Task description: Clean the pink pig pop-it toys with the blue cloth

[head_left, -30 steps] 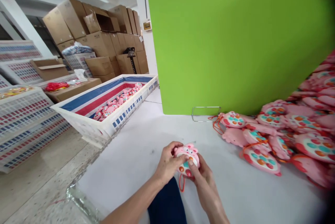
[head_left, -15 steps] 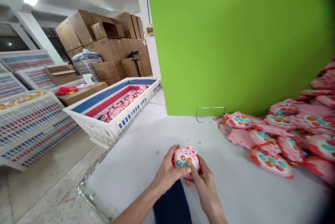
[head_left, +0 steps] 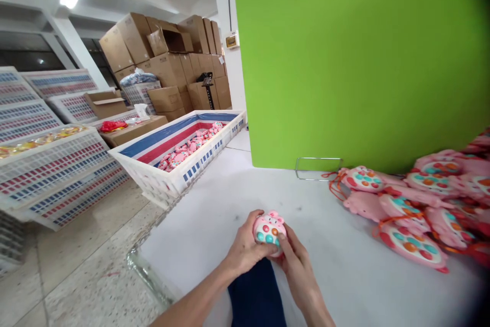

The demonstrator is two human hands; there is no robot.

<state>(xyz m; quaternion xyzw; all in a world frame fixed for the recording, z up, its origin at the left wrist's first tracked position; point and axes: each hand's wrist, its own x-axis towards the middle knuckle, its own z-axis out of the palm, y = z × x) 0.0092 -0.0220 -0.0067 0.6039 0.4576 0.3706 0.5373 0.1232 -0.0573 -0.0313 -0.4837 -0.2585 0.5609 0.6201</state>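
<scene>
Between both hands, just above the near edge of the table, is a pink animal-shaped toy (head_left: 270,229) with a white face panel and red, orange and teal round buttons. My left hand (head_left: 247,245) grips its left side, thumb along the lower edge. Around the right side my right hand (head_left: 296,260) is closed, its thumb pressing on the panel near the orange button. The toy's back and the fingers behind it are hidden. To the right lies a heap of similar pink toys (head_left: 413,248) with orange cords.
A green board (head_left: 344,61) stands upright at the table's back, with a wire stand (head_left: 318,169) at its foot. Left of the white table (head_left: 199,215), a white crate (head_left: 176,179) holds more pink toys. Stacked crates (head_left: 69,169) and cardboard boxes (head_left: 168,69) stand beyond.
The view has turned slightly left, so the surroundings sit further right. Both hands keep hold of the toy, which is tilted a little differently; its orange cord no longer shows below.
</scene>
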